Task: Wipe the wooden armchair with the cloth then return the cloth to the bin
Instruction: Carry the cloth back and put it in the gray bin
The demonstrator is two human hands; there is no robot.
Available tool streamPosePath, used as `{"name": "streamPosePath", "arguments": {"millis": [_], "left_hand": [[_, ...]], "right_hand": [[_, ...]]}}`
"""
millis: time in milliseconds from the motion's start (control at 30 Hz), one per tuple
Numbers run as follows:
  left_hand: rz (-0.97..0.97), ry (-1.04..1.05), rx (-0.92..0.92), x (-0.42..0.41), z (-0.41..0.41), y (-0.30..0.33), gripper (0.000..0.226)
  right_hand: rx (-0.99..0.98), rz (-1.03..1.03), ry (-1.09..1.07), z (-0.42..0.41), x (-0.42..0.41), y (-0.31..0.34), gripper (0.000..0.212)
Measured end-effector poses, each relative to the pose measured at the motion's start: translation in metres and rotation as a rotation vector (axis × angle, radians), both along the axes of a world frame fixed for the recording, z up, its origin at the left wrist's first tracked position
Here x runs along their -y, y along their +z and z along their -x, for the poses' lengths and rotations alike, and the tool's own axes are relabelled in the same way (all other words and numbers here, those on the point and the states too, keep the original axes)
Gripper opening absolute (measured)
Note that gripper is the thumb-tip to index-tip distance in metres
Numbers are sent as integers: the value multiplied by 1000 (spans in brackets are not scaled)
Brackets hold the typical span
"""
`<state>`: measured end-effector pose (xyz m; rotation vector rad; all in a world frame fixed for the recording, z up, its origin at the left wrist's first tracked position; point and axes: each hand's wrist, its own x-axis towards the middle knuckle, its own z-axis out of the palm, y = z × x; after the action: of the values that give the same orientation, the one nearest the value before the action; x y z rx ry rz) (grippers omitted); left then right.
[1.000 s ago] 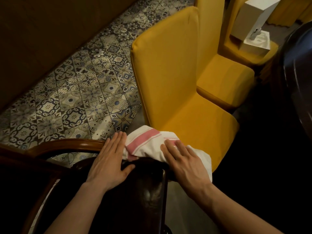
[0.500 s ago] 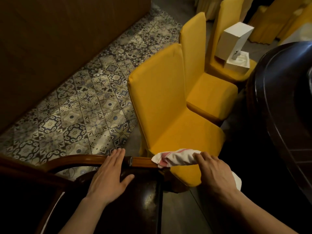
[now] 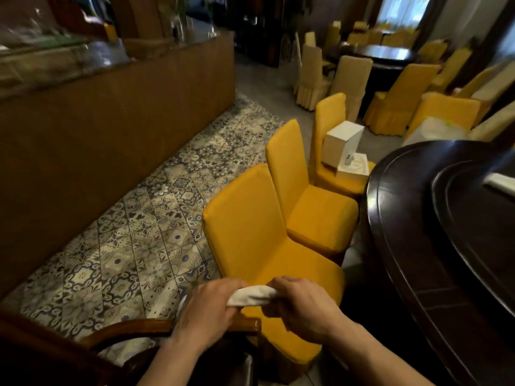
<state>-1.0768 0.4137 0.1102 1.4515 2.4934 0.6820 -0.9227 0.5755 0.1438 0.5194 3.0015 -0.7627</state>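
Both hands, left hand (image 3: 204,316) and right hand (image 3: 302,305), clutch the bunched white cloth (image 3: 250,296) between them, held just above the curved brown wooden armchair rail (image 3: 133,328), beside a yellow covered chair (image 3: 256,240).

Both hands (image 3: 250,310) cover most of the cloth (image 3: 252,295); the armchair (image 3: 167,328) seems cut off below

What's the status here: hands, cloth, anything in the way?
Left hand and right hand both gripping the bunched cloth. Cloth lifted above the wooden armchair arm. Bin not in view. Nothing obstructing.
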Motion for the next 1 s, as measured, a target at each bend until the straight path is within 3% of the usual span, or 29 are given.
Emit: {"name": "streamPosePath", "arguments": {"millis": [233,333,567,800,1000], "left_hand": [[15,7,-174,-12,2,87,43],[63,37,-254,-8,3,112,37],[54,294,-328,42,21,155,40],[141,625,-415,157,18,201,41],[174,900,-442,276,-48,234,36]], "right_hand": [[-67,22,45,-6,-14,59,27],[-105,-104,35,8,-18,77,16],[-292,-331,230,78,-8,125,22],[-490,-318,506,146,87,154,17],[-585,-280,773,154,208,177,22]]}}
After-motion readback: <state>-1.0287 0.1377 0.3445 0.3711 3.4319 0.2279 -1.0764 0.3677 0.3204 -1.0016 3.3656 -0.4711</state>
